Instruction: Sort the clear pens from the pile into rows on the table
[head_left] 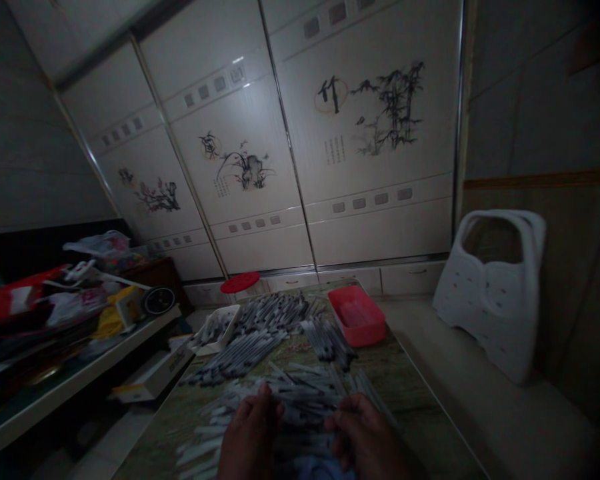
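Observation:
Low over the near part of the table, my left hand (pixel 250 430) has its thumb and fingers pressed together. Whatever is in that pinch is too dark to make out. My right hand (pixel 364 430) is to its right, a small gap apart, its fingers curled into a pinch too; what it holds is not clear. Beneath and around both hands lies a loose pile of pale pen barrels (pixel 300 383) with dark parts. Farther back are a neat row of pens (pixel 245 357), a heap of dark-tipped pens (pixel 275 311) and a smaller bundle (pixel 327 340).
A pink plastic box (pixel 375 331) stands at the table's back right; a white basket (pixel 233 327) with pens sits at the back left. Beyond are a red round stool (pixel 240 282) and a white folded plastic item (pixel 495 293). A cluttered shelf (pixel 80 363) borders the left.

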`<control>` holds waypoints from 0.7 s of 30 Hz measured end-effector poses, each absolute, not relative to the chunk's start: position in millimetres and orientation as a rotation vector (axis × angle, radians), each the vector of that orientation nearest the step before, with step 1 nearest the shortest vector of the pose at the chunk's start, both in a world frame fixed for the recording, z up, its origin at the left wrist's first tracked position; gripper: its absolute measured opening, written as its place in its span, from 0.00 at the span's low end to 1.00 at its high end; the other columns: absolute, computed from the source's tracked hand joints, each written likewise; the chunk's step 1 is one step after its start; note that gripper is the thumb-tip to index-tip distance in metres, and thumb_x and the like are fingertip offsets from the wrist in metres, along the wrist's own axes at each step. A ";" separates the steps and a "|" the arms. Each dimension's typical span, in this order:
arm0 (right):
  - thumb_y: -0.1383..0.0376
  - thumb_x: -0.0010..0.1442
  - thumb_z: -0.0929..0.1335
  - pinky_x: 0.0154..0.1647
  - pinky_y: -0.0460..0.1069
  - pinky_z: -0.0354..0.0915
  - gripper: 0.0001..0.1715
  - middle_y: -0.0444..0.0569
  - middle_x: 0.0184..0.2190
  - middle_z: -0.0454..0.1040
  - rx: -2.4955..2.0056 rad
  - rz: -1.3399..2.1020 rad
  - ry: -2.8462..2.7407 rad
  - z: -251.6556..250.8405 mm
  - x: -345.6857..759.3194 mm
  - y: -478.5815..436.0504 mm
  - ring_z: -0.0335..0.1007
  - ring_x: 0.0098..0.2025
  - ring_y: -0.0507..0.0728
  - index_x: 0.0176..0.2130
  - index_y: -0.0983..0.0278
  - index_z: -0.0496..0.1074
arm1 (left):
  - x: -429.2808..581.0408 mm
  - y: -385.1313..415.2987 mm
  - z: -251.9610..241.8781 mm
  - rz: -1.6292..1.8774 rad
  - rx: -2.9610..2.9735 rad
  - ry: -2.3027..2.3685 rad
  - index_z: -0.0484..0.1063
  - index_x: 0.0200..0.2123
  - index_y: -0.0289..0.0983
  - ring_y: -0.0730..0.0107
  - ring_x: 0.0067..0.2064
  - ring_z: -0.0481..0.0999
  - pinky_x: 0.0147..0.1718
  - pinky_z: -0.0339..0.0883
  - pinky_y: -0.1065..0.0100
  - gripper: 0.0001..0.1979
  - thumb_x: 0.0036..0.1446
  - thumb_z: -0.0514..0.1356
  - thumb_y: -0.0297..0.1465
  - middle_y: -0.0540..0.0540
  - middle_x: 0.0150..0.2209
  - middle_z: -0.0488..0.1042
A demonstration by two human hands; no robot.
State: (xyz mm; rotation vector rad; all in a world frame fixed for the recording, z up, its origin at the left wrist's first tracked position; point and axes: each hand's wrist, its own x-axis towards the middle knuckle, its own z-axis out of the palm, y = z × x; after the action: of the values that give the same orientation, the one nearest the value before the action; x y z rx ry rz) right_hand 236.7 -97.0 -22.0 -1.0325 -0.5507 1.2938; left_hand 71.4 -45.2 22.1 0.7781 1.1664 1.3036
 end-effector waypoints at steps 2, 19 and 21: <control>0.61 0.52 0.67 0.14 0.42 0.55 0.09 0.42 0.24 0.78 -1.059 1.282 -0.552 -24.6 235.1 -94.5 0.67 0.17 0.49 0.33 0.59 0.62 | 69.0 -41.7 23.5 1.314 0.823 1.231 0.69 0.26 0.38 0.67 0.32 0.74 0.34 0.66 0.66 0.26 0.43 0.71 0.53 0.52 0.25 0.71; 0.50 0.55 0.66 0.14 0.44 0.46 0.16 0.38 0.20 0.71 -1.309 1.066 -0.678 -37.2 235.3 -86.3 0.59 0.13 0.48 0.32 0.59 0.66 | 2.3 1.9 33.2 1.457 1.005 1.509 0.76 0.40 0.38 0.55 0.43 0.80 0.36 0.68 0.62 0.28 0.44 0.67 0.55 0.43 0.41 0.80; 0.48 0.55 0.66 0.15 0.44 0.48 0.17 0.38 0.20 0.72 -1.304 1.071 -0.694 -39.4 239.0 -85.3 0.61 0.14 0.49 0.34 0.59 0.67 | -3.6 0.3 31.4 1.437 1.097 1.572 0.76 0.40 0.38 0.53 0.44 0.79 0.37 0.69 0.60 0.27 0.48 0.65 0.55 0.43 0.41 0.80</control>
State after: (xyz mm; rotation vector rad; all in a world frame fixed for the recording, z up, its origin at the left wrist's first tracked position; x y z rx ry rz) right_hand 239.0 -85.3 -39.4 -1.3044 -0.6944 1.0709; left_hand -3.6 0.3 31.4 1.0965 1.5720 1.4370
